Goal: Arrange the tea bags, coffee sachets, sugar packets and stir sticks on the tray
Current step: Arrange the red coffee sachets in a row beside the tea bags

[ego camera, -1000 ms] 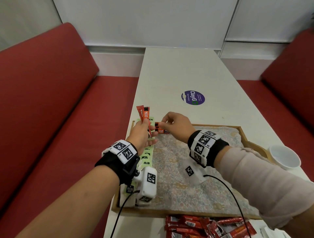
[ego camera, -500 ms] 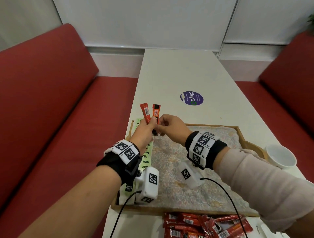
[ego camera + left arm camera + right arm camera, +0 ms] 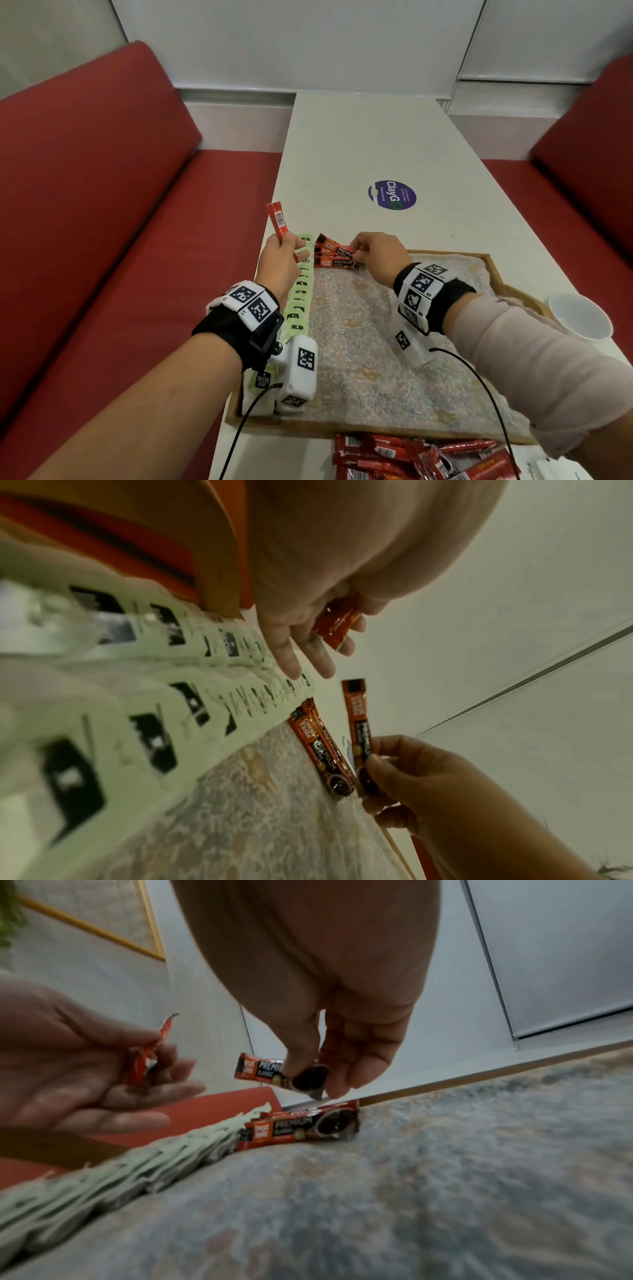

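Note:
A wooden tray lined with patterned cloth lies on the white table. A row of pale green tea bags runs along its left side. My left hand holds one red coffee sachet upright above the tray's far left corner. My right hand pinches another coffee sachet by its end, just above two sachets lying flat at the tray's far left. In the left wrist view the held sachet hangs beside the laid ones.
A heap of red coffee sachets lies on the table in front of the tray's near edge. A white cup stands right of the tray. Red bench seats flank the table. A purple sticker marks the tabletop beyond.
My right hand took one sachet from the pair in my left hand and lowered it toward the sachets lying on the tray. My left hand keeps one sachet and moved slightly left.

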Demonstrator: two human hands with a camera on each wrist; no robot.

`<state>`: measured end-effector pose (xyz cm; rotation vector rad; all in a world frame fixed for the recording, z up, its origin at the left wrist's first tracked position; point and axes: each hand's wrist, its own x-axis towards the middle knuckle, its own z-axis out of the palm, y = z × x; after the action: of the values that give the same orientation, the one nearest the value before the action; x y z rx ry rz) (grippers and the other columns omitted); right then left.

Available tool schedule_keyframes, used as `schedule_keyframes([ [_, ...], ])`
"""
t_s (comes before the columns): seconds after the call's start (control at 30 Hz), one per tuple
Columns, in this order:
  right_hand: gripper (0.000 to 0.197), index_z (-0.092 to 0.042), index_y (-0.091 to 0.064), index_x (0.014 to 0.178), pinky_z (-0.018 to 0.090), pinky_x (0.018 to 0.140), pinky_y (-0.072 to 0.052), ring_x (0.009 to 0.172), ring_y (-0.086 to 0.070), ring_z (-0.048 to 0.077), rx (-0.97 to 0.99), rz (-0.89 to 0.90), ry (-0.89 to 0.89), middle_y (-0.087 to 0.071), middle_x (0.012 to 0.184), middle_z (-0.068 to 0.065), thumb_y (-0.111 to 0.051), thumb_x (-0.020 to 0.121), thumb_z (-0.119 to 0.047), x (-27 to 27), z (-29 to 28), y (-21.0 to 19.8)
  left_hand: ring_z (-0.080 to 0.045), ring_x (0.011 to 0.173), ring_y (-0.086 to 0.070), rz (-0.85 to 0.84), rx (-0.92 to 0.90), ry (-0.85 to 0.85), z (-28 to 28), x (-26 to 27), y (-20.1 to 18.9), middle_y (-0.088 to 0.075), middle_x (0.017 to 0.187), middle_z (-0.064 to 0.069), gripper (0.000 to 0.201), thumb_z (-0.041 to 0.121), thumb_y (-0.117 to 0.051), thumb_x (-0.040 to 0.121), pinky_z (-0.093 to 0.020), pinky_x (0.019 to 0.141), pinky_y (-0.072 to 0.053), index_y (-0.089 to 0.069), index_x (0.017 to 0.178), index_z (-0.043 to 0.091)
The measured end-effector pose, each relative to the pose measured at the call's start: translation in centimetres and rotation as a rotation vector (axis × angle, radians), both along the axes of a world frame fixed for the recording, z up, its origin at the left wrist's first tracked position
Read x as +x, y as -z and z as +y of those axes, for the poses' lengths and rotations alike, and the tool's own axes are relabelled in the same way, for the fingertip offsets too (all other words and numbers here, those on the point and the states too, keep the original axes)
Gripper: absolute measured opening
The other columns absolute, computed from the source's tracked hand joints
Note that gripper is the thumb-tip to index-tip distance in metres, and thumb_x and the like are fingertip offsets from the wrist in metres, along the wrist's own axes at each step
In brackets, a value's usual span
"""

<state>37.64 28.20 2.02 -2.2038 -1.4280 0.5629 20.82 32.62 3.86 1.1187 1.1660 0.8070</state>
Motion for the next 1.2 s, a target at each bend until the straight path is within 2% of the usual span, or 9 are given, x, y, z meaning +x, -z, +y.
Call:
schedule_keyframes([
  [0.13,0.009,-0.014,-0.066,0.091,0.026,0.071,-0.039,0.084,-0.057,0.021,-0.056,-0.06,-0.035,-0.068,0.098,0.008,-0.065,0.084,-0.008,0.4,-0.3,0.4,-0.014,0.097,-0.062,0.0,0.011,0.003,0.1,-0.1,0.1,-0.058,0.102,0.004,0.024,0.025,-0.032,0.102,-0.028,0.074,-0.048,-0.049,0.085,0.021],
  [0.2,0.01,-0.014,-0.066,0.092,0.027,0.073,-0.041,0.089,-0.059,0.023,-0.087,-0.104,-0.054,-0.067,0.099,0.007,-0.065,0.084,-0.008,0.5,-0.3,0.4,-0.014,0.098,-0.062,0.005,0.01,0.013,0.2,-0.1,0.2,-0.058,0.107,0.002,0.024,0.025,-0.032,0.102,-0.028,0.075,-0.048,-0.049,0.086,0.02],
  [0.33,0.01,-0.012,-0.067,0.093,0.029,0.076,-0.043,0.094,-0.061,0.026,-0.134,-0.17,-0.087,-0.068,0.099,0.008,-0.063,0.084,-0.008,0.3,-0.1,0.4,-0.014,0.099,-0.061,0.004,-0.005,0.029,0.1,0.1,0.2,-0.057,0.109,0.002,0.021,0.026,-0.031,0.103,-0.033,0.085,-0.047,-0.049,0.096,0.016],
  [0.53,0.01,-0.012,-0.066,0.094,0.029,0.077,-0.043,0.096,-0.06,0.027,-0.158,-0.187,-0.085,-0.065,0.102,0.008,-0.062,0.085,-0.009,0.0,0.5,0.6,-0.016,0.102,-0.06,-0.003,-0.013,0.052,0.0,0.2,0.3,-0.056,0.109,0.003,0.021,0.028,-0.03,0.104,-0.031,0.081,-0.045,-0.047,0.106,0.014],
  [0.77,0.011,-0.011,-0.062,0.097,0.035,0.082,-0.048,0.096,-0.059,0.027,-0.129,-0.181,-0.076,-0.065,0.104,0.009,-0.061,0.086,-0.011,0.0,0.6,0.9,-0.014,0.098,-0.061,0.004,-0.008,0.055,0.1,0.4,0.5,-0.055,0.104,0.005,0.021,0.028,-0.031,0.104,-0.03,0.079,-0.046,-0.048,0.103,0.015],
  [0.9,0.007,-0.013,-0.06,0.094,0.033,0.076,-0.047,0.091,-0.059,0.025,-0.123,-0.212,-0.089,-0.064,0.1,0.007,-0.059,0.087,-0.015,-0.1,0.7,1.0,-0.009,0.089,-0.059,0.0,-0.008,0.057,0.1,0.5,0.5,-0.055,0.097,0.007,0.022,0.028,-0.033,0.103,-0.025,0.07,-0.046,-0.049,0.107,0.013],
  [1.0,0.004,-0.016,-0.057,0.09,0.03,0.071,-0.045,0.086,-0.057,0.023,-0.119,-0.25,-0.097,-0.061,0.098,0.006,-0.056,0.087,-0.016,-0.3,0.7,1.1,-0.007,0.083,-0.055,-0.007,0.003,0.065,0.2,0.5,0.6,-0.054,0.091,0.008,0.02,0.028,-0.037,0.102,-0.024,0.069,-0.045,-0.053,0.102,0.016],
  [1.1,0.011,-0.016,-0.059,0.096,0.032,0.073,-0.045,0.088,-0.058,0.024,-0.111,-0.301,-0.101,-0.057,0.098,0.004,-0.055,0.087,-0.022,-0.4,0.5,1.1,-0.012,0.082,-0.053,0.02,0.02,0.081,0.2,0.3,0.8,-0.058,0.091,0.002,0.018,0.029,-0.042,0.1,-0.027,0.072,-0.045,-0.057,0.091,0.024],
  [1.2,0.019,-0.018,-0.058,0.101,0.033,0.079,-0.043,0.087,-0.055,0.022,-0.041,-0.324,-0.085,-0.05,0.099,0.001,-0.06,0.086,-0.03,-0.7,0.2,0.7,-0.018,0.083,-0.055,0.043,0.054,0.083,0.3,0.1,1.0,-0.063,0.094,-0.006,0.017,0.032,-0.048,0.098,-0.033,0.075,-0.045,-0.061,0.093,0.023],
])
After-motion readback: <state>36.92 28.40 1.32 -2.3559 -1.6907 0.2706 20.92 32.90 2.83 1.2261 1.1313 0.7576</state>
